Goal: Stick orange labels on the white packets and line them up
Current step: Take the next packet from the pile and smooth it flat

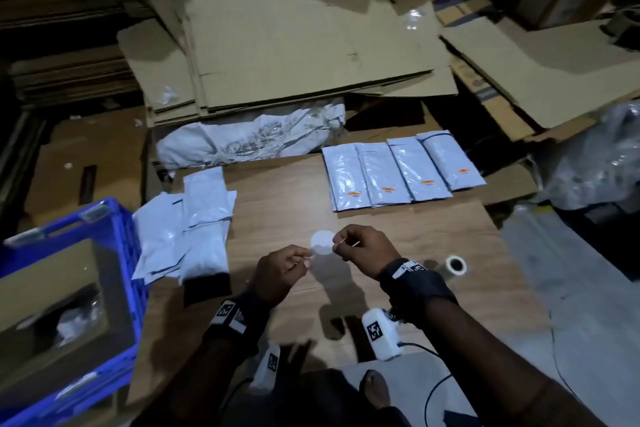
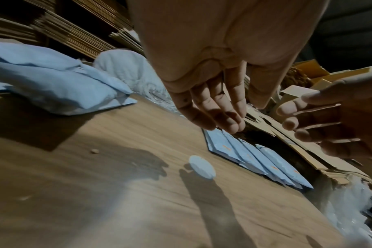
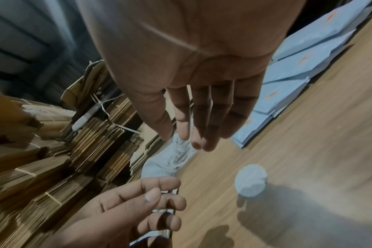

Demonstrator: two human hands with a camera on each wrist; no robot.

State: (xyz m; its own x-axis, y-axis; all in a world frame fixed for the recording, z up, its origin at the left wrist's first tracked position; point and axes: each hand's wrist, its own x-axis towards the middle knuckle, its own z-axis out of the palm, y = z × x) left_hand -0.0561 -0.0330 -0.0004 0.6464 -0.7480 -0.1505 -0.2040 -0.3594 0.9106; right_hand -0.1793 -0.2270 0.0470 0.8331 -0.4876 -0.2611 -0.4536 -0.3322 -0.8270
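Observation:
Four white packets (image 1: 401, 170) lie side by side at the table's far right, each with a small orange label (image 1: 388, 188) near its front end. More white packets (image 1: 194, 225) without labels are heaped at the left. Both hands hover over the table's middle. My left hand (image 1: 306, 260) pinches a thin shiny label strip (image 3: 162, 211) between thumb and fingers. My right hand (image 1: 341, 244) pinches a thin pale sliver, seen edge-on; what it is cannot be told. A round white disc (image 1: 322, 243) lies on the wooden table (image 1: 433, 229) under the hands.
A blue crate (image 1: 114, 253) holding a cardboard box stands at the left edge. A tape roll (image 1: 455, 265) sits right of my right wrist. A crumpled plastic bag (image 1: 249, 139) and flattened cardboard sheets (image 1: 294, 45) lie behind the table.

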